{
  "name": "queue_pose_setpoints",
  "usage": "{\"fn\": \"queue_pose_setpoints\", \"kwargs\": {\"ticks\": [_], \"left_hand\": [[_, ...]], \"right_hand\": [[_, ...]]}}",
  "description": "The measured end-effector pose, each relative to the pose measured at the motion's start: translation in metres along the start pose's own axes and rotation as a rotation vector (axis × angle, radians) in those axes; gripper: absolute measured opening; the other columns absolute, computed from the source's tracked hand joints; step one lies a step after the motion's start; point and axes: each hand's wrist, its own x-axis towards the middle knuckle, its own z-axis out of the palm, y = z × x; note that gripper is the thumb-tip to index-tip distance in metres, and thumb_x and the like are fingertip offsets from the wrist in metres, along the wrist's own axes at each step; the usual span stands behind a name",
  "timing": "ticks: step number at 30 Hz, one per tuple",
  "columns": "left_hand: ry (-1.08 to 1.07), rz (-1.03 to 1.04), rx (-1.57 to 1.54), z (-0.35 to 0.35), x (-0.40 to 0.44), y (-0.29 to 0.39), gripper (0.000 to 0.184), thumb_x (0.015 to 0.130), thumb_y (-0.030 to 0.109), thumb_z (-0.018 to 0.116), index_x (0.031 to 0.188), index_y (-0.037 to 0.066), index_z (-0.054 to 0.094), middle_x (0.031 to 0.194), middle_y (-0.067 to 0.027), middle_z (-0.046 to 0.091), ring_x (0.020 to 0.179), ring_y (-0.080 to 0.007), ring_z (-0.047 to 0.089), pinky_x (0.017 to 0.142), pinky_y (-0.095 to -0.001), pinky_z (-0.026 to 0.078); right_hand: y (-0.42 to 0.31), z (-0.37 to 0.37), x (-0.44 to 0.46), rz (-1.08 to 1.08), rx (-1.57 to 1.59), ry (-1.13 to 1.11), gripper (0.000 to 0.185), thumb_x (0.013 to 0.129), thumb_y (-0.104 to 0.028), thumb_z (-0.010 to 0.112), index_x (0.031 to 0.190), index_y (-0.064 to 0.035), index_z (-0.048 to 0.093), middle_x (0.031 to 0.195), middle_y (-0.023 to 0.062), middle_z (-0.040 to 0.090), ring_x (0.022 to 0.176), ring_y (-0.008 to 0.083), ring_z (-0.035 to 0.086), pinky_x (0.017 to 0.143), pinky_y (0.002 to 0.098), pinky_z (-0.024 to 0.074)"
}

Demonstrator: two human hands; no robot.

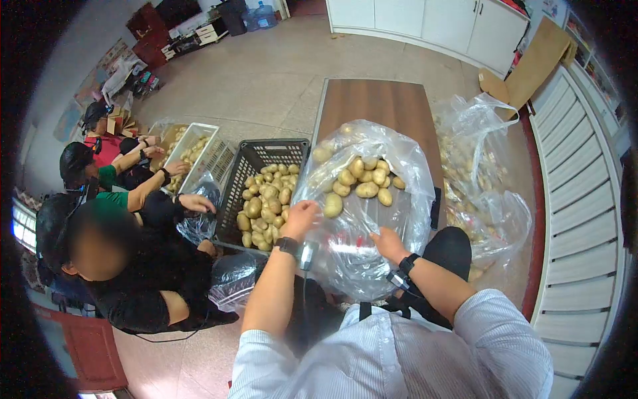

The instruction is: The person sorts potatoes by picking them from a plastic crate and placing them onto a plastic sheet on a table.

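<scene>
A large clear plastic bag (409, 153) lies open on the table in front of me, with a cluster of potatoes (367, 189) inside. My right hand (391, 246) pinches the near part of that bag. At the bag's left side is my left hand (302, 219), its fingers curled and slightly blurred; what they hold, if anything, is hidden. A larger greenish potato (332, 205) sits just right of those fingers. Left of my left hand stands a black crate (229, 193) full of potatoes.
More filled clear bags (475, 166) stand on the floor at right, beside a white radiator (578, 199). The brown table (372, 100) extends ahead. Several people (126, 266) sit at left, near a white crate (211, 149) of potatoes. A dark plastic bundle (236, 272) is near my left forearm.
</scene>
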Motion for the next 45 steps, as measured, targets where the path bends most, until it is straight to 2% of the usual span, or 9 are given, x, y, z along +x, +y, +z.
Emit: {"fn": "queue_pose_setpoints", "kwargs": {"ticks": [8,24,29,31,34,38,40,41,45], "left_hand": [[-0.041,-0.07,0.145,0.003,0.015,-0.016,0.031,0.086,0.025,0.06,0.109,0.005,0.052,0.096,-0.006,0.06,0.081,-0.0201,0.063,0.068,-0.0348,0.053],[0.036,-0.095,0.29,-0.012,0.022,-0.012,0.035,0.085,0.028,0.061,0.111,0.004,0.058,0.097,-0.0054,0.062,0.085,-0.0203,0.059,0.071,-0.0348,0.051],[0.123,0.125,0.398,-0.01,0.028,-0.017,0.034,0.085,0.031,0.061,0.104,0.002,0.065,0.094,-0.0063,0.066,0.086,-0.0166,0.059,0.076,-0.0288,0.048],[0.08,0.179,0.493,-0.01,0.025,-0.017,0.036,0.085,0.032,0.06,0.104,0.001,0.066,0.096,-0.0086,0.066,0.088,-0.0177,0.06,0.08,-0.0291,0.046],[0.13,0.314,0.573,-0.011,0.027,-0.022,0.036,0.086,0.031,0.059,0.104,0.001,0.065,0.098,-0.0104,0.066,0.092,-0.02,0.06,0.085,-0.0307,0.045],[0.08,0.211,0.447,-0.003,0.03,-0.013,0.035,0.082,0.029,0.059,0.102,0.001,0.066,0.099,-0.0158,0.067,0.092,-0.0267,0.062,0.083,-0.0328,0.047],[0.095,0.211,0.385,-0.006,0.032,-0.012,0.033,0.082,0.027,0.06,0.1,0.001,0.066,0.098,-0.0143,0.067,0.091,-0.0256,0.062,0.083,-0.0318,0.047],[0.047,0.16,0.397,-0.012,0.04,-0.014,0.031,0.086,0.021,0.06,0.11,0.002,0.063,0.105,-0.0067,0.064,0.097,-0.0162,0.058,0.087,-0.0279,0.044],[0.044,0.117,0.276,-0.019,0.036,-0.001,0.031,0.088,0.021,0.058,0.113,0.002,0.061,0.113,-0.0048,0.061,0.103,-0.0159,0.055,0.089,-0.0279,0.044]], "right_hand": [[-0.012,-0.01,-0.027,-0.194,-0.239,-0.203,0.034,0.09,-0.027,0.049,0.087,0.0038,0.061,0.089,0.0272,0.062,0.084,0.0435,0.06,0.075,0.0497,0.0484],[-0.024,-0.014,-0.055,-0.02,-0.239,-0.38,0.04,0.086,-0.038,0.055,0.096,-0.0001,0.061,0.098,0.0237,0.063,0.094,0.0399,0.061,0.082,0.0493,0.0473],[-0.051,-0.043,-0.013,0.108,-0.072,-0.228,0.044,0.084,-0.039,0.059,0.104,0.0003,0.058,0.104,0.0236,0.061,0.099,0.0409,0.058,0.085,0.0475,0.0464],[-0.042,-0.047,0.015,-0.138,-0.07,-0.003,0.043,0.084,-0.033,0.059,0.111,-0.0003,0.056,0.111,0.0255,0.057,0.108,0.0398,0.053,0.091,0.0455,0.0427],[-0.065,-0.078,0.048,-0.176,0.002,0.076,0.042,0.083,-0.024,0.057,0.119,-0.0027,0.054,0.118,0.025,0.054,0.113,0.0391,0.049,0.096,0.0446,0.0391],[-0.066,-0.098,0.106,-0.264,-0.095,0.067,0.046,0.082,-0.019,0.056,0.125,-0.0037,0.051,0.122,0.0251,0.054,0.114,0.0399,0.049,0.098,0.044,0.038],[-0.058,-0.097,0.134,-0.284,-0.051,0.094,0.048,0.082,-0.018,0.056,0.127,-0.003,0.05,0.122,0.0255,0.054,0.115,0.0398,0.049,0.1,0.0433,0.0374],[-0.057,-0.096,0.145,-0.316,-0.005,0.119,0.05,0.081,-0.017,0.055,0.128,-0.0022,0.049,0.123,0.0259,0.054,0.117,0.0398,0.049,0.101,0.0427,0.0367],[-0.061,-0.105,0.17,-0.256,-0.113,0.175,0.057,0.08,-0.015,0.055,0.133,0.0025,0.041,0.125,0.0267,0.052,0.12,0.04,0.047,0.102,0.042,0.0366]]}}
